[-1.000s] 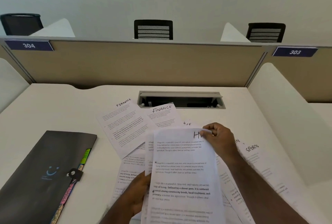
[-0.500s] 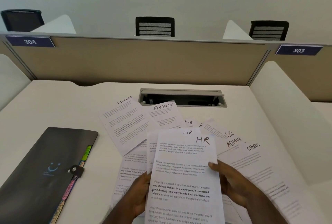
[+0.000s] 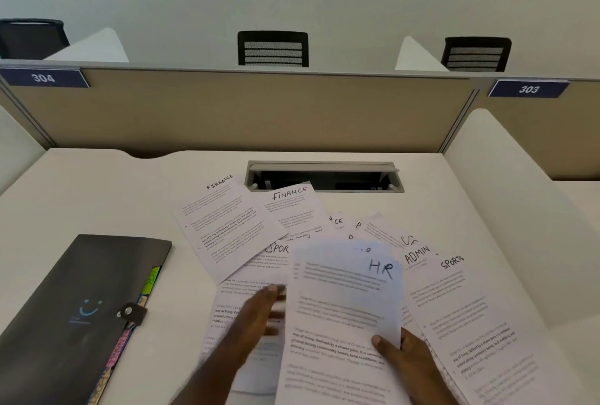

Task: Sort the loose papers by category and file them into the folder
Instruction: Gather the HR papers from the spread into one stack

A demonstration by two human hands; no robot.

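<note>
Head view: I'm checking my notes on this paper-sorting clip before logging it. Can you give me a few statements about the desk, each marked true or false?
1. The right hand pinches the HR sheets at their right edge. True.
2. The dark folder lies open with papers spread inside it. False: it is closed with its snap strap, and only coloured tabs show along its edge.
3. Two Finance sheets lie on the desk beyond the hands. True.
4. The left hand grips the folder. False: it is blurred, fingers extended over the loose papers, apart from the folder.
5. The Sports sheet lies left of the folder. False: it lies right of the HR sheets.
</note>
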